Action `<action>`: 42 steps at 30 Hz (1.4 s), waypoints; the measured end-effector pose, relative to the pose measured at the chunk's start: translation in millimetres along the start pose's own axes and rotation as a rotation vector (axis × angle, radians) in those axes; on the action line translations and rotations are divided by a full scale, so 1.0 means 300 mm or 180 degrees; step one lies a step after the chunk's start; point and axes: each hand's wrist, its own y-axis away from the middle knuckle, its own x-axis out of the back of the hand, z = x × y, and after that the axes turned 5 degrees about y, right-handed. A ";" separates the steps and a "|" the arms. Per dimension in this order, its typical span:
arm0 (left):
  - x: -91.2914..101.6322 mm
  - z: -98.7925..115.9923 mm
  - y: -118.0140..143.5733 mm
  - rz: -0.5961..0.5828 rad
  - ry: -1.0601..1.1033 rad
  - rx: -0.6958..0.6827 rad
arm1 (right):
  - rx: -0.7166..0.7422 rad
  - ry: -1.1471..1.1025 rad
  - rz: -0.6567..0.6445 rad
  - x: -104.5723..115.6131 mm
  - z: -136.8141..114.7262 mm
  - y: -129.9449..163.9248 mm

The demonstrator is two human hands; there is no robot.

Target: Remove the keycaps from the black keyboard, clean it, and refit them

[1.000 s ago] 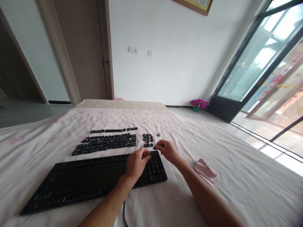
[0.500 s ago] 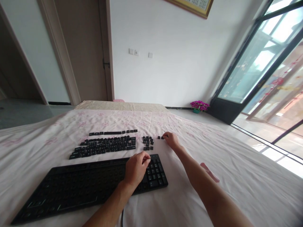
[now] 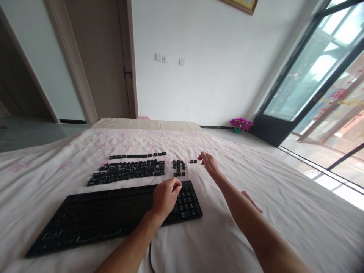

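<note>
Head view has you apparently setting out square black keycaps (image 3: pixel 195 161), two just beside your parted right grip (image 3: pixel 211 163), while your left grip (image 3: pixel 165 195), pinched narrow over the long black keyboard (image 3: pixel 110 212), hides anything held, and the next move probably calls for fine pinching.

You have a wrinkled, pale cloth with pink flower prints (image 3: pixel 287 204) spread before you. Directly on it lie a long black plastic keyboard (image 3: pixel 105 208), a thin black cable (image 3: pixel 151 257) nearer you, small black keycaps (image 3: pixel 131 171) grouped beyond the keyboard, and, rightward, a partly hidden pink fabric piece (image 3: pixel 251 201).
</note>
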 end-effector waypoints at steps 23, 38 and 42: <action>0.007 0.010 0.000 -0.0200 -0.0230 -0.0236 | 0.1583 -0.1337 -0.0837 0.031 -0.226 0.312; 0.014 0.021 0.001 -0.0344 -0.0422 -0.0194 | 0.1261 -0.1556 -0.0689 -0.012 -0.202 0.323; 0.017 0.029 -0.007 -0.0386 -0.0614 -0.0233 | 0.1515 -0.1387 -0.0735 -0.016 -0.208 0.327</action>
